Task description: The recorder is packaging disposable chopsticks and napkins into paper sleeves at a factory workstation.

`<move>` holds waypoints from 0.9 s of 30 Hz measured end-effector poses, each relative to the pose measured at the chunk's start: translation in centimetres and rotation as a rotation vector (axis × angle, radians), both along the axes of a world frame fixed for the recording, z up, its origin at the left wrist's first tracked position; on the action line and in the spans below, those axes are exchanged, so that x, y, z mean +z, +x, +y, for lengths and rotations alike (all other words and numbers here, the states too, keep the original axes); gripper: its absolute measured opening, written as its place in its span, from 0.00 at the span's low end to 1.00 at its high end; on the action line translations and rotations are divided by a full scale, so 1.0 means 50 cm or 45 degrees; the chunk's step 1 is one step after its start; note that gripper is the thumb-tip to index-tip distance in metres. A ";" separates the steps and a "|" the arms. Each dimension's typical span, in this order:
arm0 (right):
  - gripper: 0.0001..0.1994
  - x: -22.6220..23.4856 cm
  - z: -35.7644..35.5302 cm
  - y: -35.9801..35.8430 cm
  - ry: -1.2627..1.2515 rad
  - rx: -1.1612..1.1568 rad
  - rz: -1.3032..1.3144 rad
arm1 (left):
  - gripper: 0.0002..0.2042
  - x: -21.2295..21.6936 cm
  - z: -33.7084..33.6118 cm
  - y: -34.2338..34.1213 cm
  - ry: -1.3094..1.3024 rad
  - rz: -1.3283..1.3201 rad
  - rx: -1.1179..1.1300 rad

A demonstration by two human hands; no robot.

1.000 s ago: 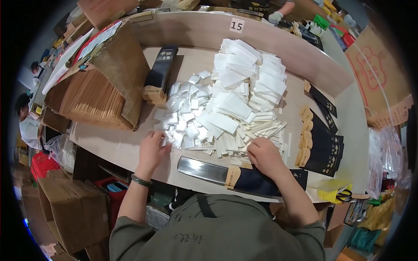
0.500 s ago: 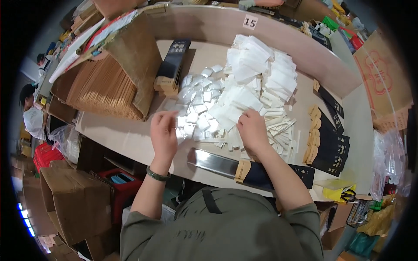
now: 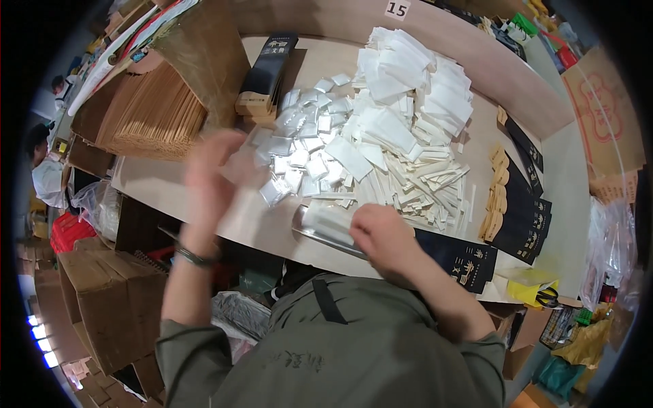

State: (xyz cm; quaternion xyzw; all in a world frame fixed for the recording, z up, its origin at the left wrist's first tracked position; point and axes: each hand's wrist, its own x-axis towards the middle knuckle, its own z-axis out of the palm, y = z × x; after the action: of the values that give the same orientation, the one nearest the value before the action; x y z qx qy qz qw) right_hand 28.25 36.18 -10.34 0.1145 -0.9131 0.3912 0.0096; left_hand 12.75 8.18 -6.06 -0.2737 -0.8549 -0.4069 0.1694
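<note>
Presently, the right hand (image 3: 383,234), fingers curled, is hovering beside a flat white packet (image 3: 330,221) over a shiny metal tray (image 3: 298,219) at its nine o'clock; the left hand (image 3: 214,177) is blurring; I cannot tell either grip.

Over to the left I see a person in a white top (image 3: 49,183), and nearer me a clear plastic bag (image 3: 103,207) bunched beside something red (image 3: 70,233), with a brown carton (image 3: 119,299) below. Across on the right, a big carton with a red emblem (image 3: 607,126) rises above clear plastic wrapping (image 3: 607,255); lower down, a gold bag (image 3: 583,351) sits near a teal bag (image 3: 558,376).
</note>
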 end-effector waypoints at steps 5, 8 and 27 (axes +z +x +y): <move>0.06 -0.030 -0.032 0.022 0.510 0.254 0.362 | 0.14 0.114 -0.188 -0.218 -0.635 0.371 0.624; 0.09 -0.028 -0.013 0.028 0.438 0.238 0.338 | 0.15 0.096 -0.201 -0.248 -0.913 0.021 0.598; 0.06 -0.003 -0.055 -0.009 0.112 0.209 0.241 | 0.13 0.100 -0.193 -0.245 -0.978 -0.139 0.604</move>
State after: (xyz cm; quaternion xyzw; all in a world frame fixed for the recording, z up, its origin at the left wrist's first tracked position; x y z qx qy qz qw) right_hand 27.79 33.43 -10.47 0.2257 -0.9119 0.3377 0.0588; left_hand 0.51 -1.47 -1.07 -0.0913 -0.9906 -0.0242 0.0989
